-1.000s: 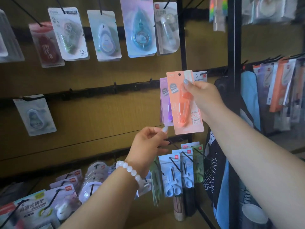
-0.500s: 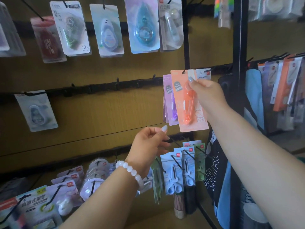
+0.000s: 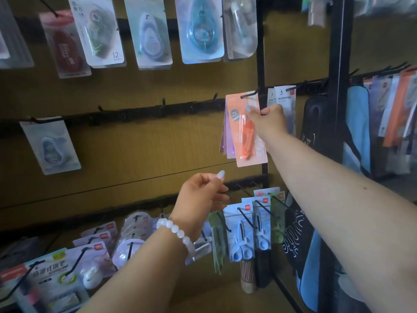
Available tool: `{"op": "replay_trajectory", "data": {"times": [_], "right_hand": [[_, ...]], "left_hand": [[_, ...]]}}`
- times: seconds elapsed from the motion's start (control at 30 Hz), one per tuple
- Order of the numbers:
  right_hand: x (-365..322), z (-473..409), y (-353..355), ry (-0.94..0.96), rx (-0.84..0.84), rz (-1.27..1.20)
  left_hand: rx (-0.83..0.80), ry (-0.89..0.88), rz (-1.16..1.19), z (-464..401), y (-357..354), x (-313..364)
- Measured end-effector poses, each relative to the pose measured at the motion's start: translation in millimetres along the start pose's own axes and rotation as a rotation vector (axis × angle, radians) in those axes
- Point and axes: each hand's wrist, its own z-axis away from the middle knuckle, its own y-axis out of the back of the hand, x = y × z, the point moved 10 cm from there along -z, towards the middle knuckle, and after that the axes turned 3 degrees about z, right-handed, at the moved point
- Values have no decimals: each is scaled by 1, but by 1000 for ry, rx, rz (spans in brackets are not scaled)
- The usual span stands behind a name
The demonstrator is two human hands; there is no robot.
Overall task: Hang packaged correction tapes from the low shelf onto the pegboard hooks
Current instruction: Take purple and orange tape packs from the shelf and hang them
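My right hand (image 3: pixel 268 119) pinches an orange packaged correction tape (image 3: pixel 244 141) near its top. The pack's hole sits on a black peg hook (image 3: pixel 249 94) of the middle rail, with purple packs (image 3: pixel 226 143) hanging right behind it. My left hand (image 3: pixel 200 199), with a white bead bracelet on the wrist, hovers lower and to the left. Its fingers are loosely curled and hold nothing. Several other packaged correction tapes (image 3: pixel 149 32) hang from the top row.
Several bare hooks (image 3: pixel 163 101) stick out of the middle rail left of the orange pack. Scissor packs (image 3: pixel 250 229) and round tape packs (image 3: pixel 133 231) hang on the low row. A black upright post (image 3: pixel 338 82) and hanging bags (image 3: pixel 358 129) stand at the right.
My right hand lifted the orange pack up and slightly right, and its hole now sits on the hook. My left hand stayed about where it was.
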Motion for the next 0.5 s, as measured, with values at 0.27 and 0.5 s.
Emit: {"op": "replay_trajectory", "data": {"times": [0.27,0.5], "right_hand": [[13,58,16,98,96,-5],[19,213,8,511,64,-97]], "left_hand": [[41,-7,-39,11,12,-1],[0,5,-282,59,40,-49]]}}
